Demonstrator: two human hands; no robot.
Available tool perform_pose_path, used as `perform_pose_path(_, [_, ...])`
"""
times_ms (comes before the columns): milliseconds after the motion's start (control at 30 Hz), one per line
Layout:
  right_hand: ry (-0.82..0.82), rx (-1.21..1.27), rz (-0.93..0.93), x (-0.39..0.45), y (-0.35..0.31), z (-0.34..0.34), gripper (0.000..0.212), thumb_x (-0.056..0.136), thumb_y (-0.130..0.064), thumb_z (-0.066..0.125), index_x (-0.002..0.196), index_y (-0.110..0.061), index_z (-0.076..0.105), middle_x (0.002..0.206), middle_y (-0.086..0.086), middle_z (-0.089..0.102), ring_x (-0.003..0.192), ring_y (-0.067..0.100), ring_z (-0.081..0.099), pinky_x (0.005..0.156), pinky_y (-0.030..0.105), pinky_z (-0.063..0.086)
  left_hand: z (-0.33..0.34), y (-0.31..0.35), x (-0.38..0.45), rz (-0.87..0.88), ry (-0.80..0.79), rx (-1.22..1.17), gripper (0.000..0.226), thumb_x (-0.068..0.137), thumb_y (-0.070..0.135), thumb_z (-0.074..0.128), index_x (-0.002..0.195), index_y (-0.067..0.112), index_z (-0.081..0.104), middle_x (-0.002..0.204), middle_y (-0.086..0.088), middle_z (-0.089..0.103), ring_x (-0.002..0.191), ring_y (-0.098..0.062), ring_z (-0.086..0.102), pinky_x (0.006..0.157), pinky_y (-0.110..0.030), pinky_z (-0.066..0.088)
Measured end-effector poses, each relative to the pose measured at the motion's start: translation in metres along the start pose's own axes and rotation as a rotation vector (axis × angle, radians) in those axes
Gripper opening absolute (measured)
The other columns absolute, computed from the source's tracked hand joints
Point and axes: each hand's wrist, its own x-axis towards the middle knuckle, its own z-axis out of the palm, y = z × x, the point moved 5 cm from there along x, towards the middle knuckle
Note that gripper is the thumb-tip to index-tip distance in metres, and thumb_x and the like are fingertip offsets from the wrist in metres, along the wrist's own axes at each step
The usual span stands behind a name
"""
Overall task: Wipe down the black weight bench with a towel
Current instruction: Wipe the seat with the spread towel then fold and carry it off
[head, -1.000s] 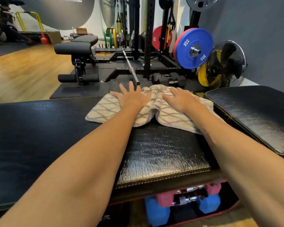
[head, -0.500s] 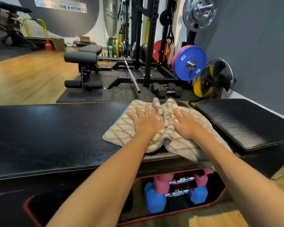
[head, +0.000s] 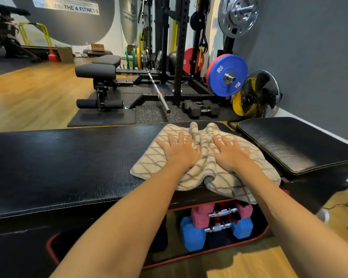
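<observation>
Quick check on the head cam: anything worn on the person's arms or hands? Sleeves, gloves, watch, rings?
Nothing visible. Left hand and right hand are bare: no gloves, rings or watch. Both forearms are uncovered up to the frame edge, no sleeves or wristbands in view.

Your two forearms are bare from the bottom of the view up to the wrists, with no sleeve, cuff or glove on either. Your left hand (head: 180, 152) and right hand (head: 231, 154) are likewise uncovered, the fingers plain and the nails short. No watch, band or ring shows on either wrist or on any finger that can be seen.
</observation>
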Motion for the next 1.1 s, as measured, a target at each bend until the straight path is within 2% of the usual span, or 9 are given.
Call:
perform_pose_path(300, [-0.002,-0.062,-0.057,-0.014,-0.071,0.011,0.068,0.096,-0.067,0.009,0.157,-0.039,-0.001,0.167,0.0,-0.009,0.15,0.04,-0.012,0.114,0.069,-0.006,-0.005,-0.068,-0.016,-0.07,0.002,0.017,0.063,0.098,0.061,0.011,0.154,0.036,-0.004,0.163,0.004,-0.01,0.148,-0.036,-0.011,0.106,-0.073,-0.009])
perform_pose_path(567, [-0.001,-0.081,-0.185,-0.027,-0.151,0.03,0.069,0.095,-0.069,0.006,0.157,-0.039,-0.003,0.167,0.003,-0.009,0.149,0.043,-0.013,0.112,0.072,-0.007,-0.013,-0.14,-0.049,-0.187,0.02,0.011,0.058,0.101,0.053,0.009,0.154,0.035,-0.006,0.163,0.005,-0.011,0.148,-0.035,-0.012,0.106,-0.072,-0.01])
perform_pose_path(933, [0.007,-0.057,-0.364,-0.056,-0.266,0.055,0.066,0.098,-0.062,0.003,0.158,-0.036,-0.001,0.167,0.005,-0.008,0.149,0.045,-0.013,0.111,0.073,-0.007,-0.022,-0.249,-0.1,-0.371,0.035,-0.006,0.06,0.099,0.058,0.01,0.153,0.038,-0.005,0.163,0.008,-0.01,0.148,-0.034,-0.011,0.107,-0.072,-0.009])
perform_pose_path(1100, [-0.005,-0.046,-0.446,-0.074,-0.323,0.068,0.066,0.098,-0.06,0.002,0.158,-0.034,-0.001,0.167,0.006,-0.008,0.149,0.045,-0.014,0.111,0.073,-0.008,-0.026,-0.304,-0.128,-0.453,0.028,-0.015,0.068,0.095,0.067,0.013,0.153,0.039,-0.006,0.162,0.009,-0.012,0.148,-0.033,-0.013,0.108,-0.071,-0.009])
